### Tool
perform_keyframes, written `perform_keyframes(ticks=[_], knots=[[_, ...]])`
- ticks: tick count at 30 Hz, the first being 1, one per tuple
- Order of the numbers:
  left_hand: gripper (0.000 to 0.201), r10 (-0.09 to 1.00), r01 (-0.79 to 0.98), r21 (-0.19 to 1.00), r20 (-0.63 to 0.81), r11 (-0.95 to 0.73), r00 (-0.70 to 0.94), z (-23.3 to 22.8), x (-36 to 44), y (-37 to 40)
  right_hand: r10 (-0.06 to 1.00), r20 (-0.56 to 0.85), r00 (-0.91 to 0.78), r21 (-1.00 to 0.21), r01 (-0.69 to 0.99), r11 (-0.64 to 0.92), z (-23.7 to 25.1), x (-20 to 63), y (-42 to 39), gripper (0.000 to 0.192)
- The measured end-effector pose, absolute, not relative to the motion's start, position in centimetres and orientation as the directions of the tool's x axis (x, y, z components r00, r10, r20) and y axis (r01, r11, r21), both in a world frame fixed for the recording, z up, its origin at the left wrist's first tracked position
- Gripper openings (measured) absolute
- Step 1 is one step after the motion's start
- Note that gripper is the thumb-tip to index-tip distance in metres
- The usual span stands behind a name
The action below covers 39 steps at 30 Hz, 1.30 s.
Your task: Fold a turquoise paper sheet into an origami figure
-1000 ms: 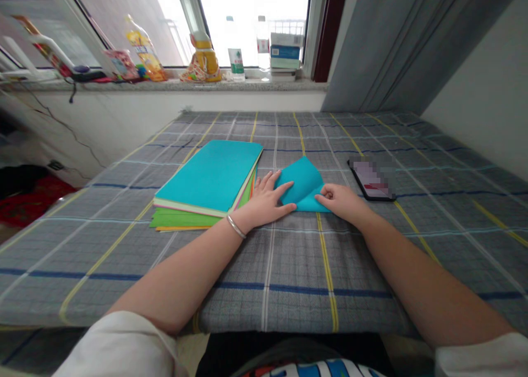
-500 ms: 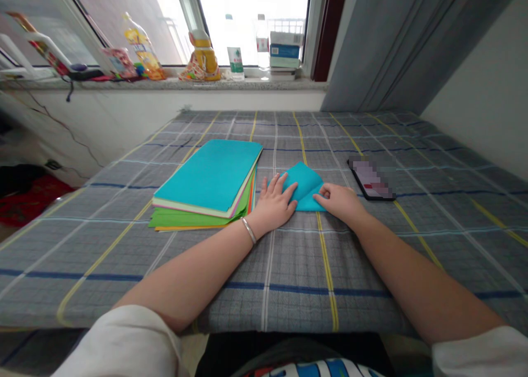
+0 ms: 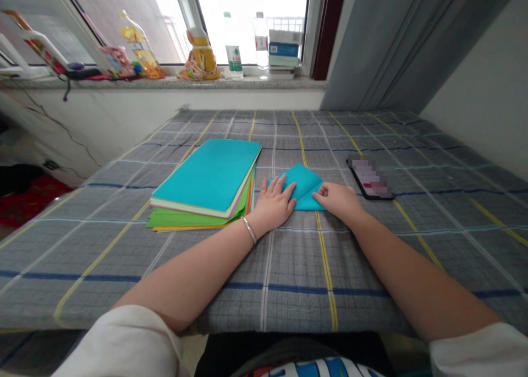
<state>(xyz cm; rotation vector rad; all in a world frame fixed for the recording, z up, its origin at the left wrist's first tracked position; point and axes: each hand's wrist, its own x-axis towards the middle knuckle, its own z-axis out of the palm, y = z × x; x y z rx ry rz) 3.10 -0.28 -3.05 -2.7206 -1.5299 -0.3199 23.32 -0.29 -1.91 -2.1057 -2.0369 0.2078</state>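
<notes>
Desk point(image 3: 371, 256) under grey plaid cloth with yellow and blue lines. Flat rectangular stack of coloured paper point(image 3: 206, 181), teal on top, left of centre. Folded teal paper sheet point(image 3: 304, 180) beside it, pointed shape. Left hand point(image 3: 274, 203) flat, fingers spread on the sheet; right hand point(image 3: 338, 198) pinches its right edge. Black phone point(image 3: 371, 178) right.

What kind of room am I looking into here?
Probably a home room, not a workshop: a plaid cloth covers the surface, household bottles crowd the windowsill, and both hands press a folded teal sheet beside a stack of coloured paper.
</notes>
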Motion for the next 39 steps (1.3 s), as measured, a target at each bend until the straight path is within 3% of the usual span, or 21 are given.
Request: perform_keyframes(ticks=[5,8,14,19,25,30,39], knots=[[0.047,0.834,0.829,0.149,0.235,-0.538,0.499,-2.7,2.3,-0.1,0.999,0.031,0.044,-0.265,0.964,-0.035,-1.9,23.4,-0.2,0.028],[0.041,0.766,0.743,0.209,0.289,-0.636,0.575,-1.9,1.0,0.1,0.999,0.027,0.039,-0.274,0.961,-0.03,-1.8,23.4,-0.2,0.028],[0.023,0.708,0.661,0.253,0.208,-0.706,0.675,-0.7,-0.9,1.0,0.999,0.014,0.044,-0.275,0.961,-0.038,-1.7,23.4,-0.3,0.027],[0.023,0.678,0.622,0.274,0.237,-0.733,0.695,-0.6,-0.6,1.1,0.999,0.01,0.044,-0.27,0.962,-0.039,-1.7,23.4,-0.4,0.027],[0.031,0.524,0.509,0.128,0.231,-0.851,0.82,-0.7,-0.3,-0.5,0.998,0.034,0.054,-0.279,0.959,-0.042,-1.9,23.4,-0.4,0.027],[0.04,0.521,0.532,-0.019,0.177,-0.847,0.835,-1.1,-0.4,-1.6,0.998,0.034,0.046,-0.279,0.96,-0.035,-1.8,23.4,-0.5,0.026],[0.047,0.509,0.516,-0.024,0.131,-0.856,0.851,-0.8,-0.2,-1.8,0.998,0.027,0.061,-0.295,0.954,-0.05,-1.7,23.4,-0.5,0.026]])
